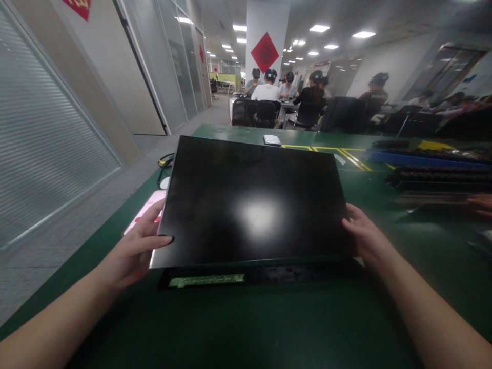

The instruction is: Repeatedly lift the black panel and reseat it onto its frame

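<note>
Hands grip the black panel point(251, 200) between them: left hand point(132, 251) and right hand point(365, 238) pinching opposite edges.

On the green table point(269, 328) lie a phone point(272, 139) and stacked black trays point(438, 179).

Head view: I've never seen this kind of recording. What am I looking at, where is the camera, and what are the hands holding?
There is no machine here: the camera sits on a person's head and looks forward and down, so the two bare arms entering from below are that person's own. The left hand and the right hand grip the opposite side edges of a black display panel; along its near edge runs a narrow green circuit strip. Beneath is a green table. A pink item lies by the panel's left edge, a small white device beyond it, and stacked black trays to the right. The seated people far off are others.
</note>
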`<state>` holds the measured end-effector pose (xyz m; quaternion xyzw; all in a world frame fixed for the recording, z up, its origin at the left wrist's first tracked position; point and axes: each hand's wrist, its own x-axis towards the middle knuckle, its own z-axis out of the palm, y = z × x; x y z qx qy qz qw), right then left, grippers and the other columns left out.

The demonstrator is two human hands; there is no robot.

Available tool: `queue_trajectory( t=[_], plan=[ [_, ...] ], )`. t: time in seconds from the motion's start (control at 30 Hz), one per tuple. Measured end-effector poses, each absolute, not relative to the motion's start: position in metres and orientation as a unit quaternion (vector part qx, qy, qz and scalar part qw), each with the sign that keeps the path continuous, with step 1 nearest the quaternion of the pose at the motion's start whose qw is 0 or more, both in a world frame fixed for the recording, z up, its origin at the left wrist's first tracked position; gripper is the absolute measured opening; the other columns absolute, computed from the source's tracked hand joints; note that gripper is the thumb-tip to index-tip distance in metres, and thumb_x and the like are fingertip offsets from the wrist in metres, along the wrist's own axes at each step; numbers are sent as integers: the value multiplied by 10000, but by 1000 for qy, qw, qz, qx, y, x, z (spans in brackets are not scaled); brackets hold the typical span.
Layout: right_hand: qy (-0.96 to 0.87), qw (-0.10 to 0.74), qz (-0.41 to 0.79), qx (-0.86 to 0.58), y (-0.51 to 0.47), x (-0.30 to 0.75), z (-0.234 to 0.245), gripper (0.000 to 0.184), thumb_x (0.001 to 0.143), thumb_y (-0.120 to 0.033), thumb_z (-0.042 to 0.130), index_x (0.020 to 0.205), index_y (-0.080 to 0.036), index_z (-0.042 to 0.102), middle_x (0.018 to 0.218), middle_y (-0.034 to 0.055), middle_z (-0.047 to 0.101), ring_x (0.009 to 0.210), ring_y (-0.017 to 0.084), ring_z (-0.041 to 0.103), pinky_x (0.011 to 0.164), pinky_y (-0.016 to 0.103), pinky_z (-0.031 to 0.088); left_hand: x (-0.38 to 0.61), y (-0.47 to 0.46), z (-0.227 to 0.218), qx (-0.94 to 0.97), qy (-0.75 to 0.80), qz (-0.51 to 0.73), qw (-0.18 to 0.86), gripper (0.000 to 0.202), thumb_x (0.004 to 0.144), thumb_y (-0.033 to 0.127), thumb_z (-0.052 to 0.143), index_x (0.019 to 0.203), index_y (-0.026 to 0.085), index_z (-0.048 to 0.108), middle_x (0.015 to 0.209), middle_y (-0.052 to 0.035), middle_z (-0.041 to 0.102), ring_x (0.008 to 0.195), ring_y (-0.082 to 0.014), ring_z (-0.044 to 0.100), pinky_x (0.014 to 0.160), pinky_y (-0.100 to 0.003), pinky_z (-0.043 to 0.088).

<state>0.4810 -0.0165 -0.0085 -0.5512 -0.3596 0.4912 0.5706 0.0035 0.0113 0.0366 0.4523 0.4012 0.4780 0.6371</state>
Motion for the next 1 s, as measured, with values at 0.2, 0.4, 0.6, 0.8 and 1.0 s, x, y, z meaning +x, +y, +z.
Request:
queue_trajectory(
  t=[0.2,0.4,0.6,0.8,1.0],
  plan=[
    [-347,570,501,-551,-14,486,-10,514,703,-270,812,1166,-332,596,1030,10,780,941,245,740,923,452,556,26,18,41,404,442,489,634,504,818,248,747,1279,315,556,1228,58,761,1139,-243,714,758,-231,624],
    [-371,572,490,-543,-6,490,-11,492,695,-272,808,1137,-322,597,1002,-3,781,910,238,742,906,449,561,37,29,39,406,471,494,607,786,803,228,776,1481,337,396,1279,-37,734,1043,-273,753,907,-390,610],
    [-341,595,418,-596,1,486,-15,408,575,-258,821,942,-281,647,839,0,777,768,264,741,752,426,597,34,38,16,456,463,484,586,671,816,302,771,1412,300,462,1389,-78,671,1171,-311,693,995,-433,568],
    [-310,576,390,-648,8,472,-5,277,587,-330,827,834,-303,703,787,17,772,751,277,742,620,382,599,34,44,5,460,435,492,597,693,791,268,808,1392,326,470,1330,-60,705,1144,-320,703,965,-450,585],
    [-317,579,404,-633,17,475,-4,336,579,-320,836,902,-326,744,887,19,794,820,286,751,700,406,624,34,49,1,491,433,495,571,672,807,280,793,1400,287,477,1396,-74,664,1262,-325,629,1067,-465,509]
  ],
)
